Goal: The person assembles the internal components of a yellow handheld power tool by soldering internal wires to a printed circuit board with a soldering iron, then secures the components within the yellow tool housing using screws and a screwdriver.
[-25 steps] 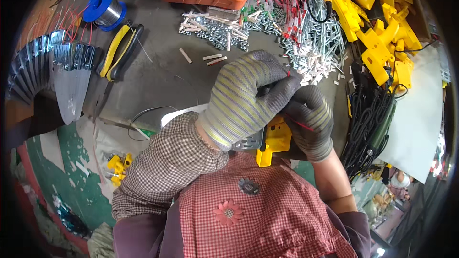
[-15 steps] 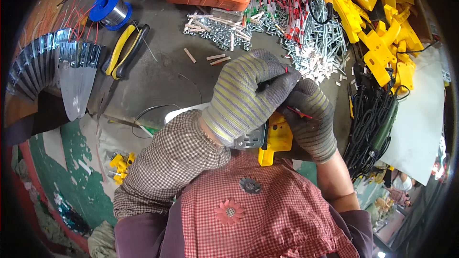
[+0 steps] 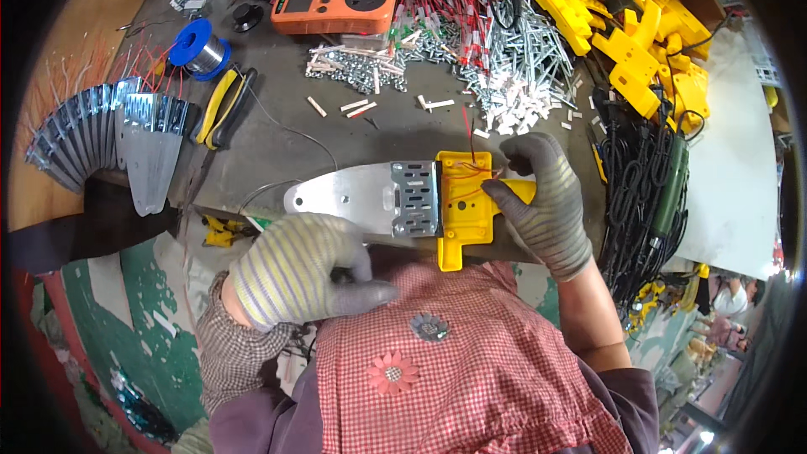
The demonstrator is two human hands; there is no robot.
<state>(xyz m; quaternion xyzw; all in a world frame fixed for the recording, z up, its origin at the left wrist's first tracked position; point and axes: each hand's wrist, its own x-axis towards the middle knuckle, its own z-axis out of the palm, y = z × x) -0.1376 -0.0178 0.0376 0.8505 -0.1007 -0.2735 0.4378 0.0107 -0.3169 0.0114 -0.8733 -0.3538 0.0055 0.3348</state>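
In front of me lies a tapered silver metal plate [image 3: 353, 199] with a slotted bracket [image 3: 416, 198] at its wide end. That end meets an open yellow plastic handle shell [image 3: 468, 223], with thin red wires [image 3: 467, 170] inside it, one standing up. My right hand [image 3: 548, 206], in a striped glove, is at the shell's right side. Its thumb lies by the yellow grip, apart from the raised index finger, close to the wire ends. My left hand [image 3: 303, 269], also gloved, hovers over the table's front edge below the plate, fingers apart and holding nothing.
Beyond lie nuts and white sleeves [image 3: 357, 67], screws [image 3: 525, 59], red wires [image 3: 433, 0] and an orange meter [image 3: 334, 7]. To the left are pliers [image 3: 225, 109], a solder spool [image 3: 200, 49] and stacked metal plates [image 3: 151, 151]. Yellow shells [image 3: 647, 59] and black cables [image 3: 639, 210] are on the right.
My left hand has parted from the right and dropped down and left, uncovering the plate and shell. My right hand has opened from its pinch on a red wire.
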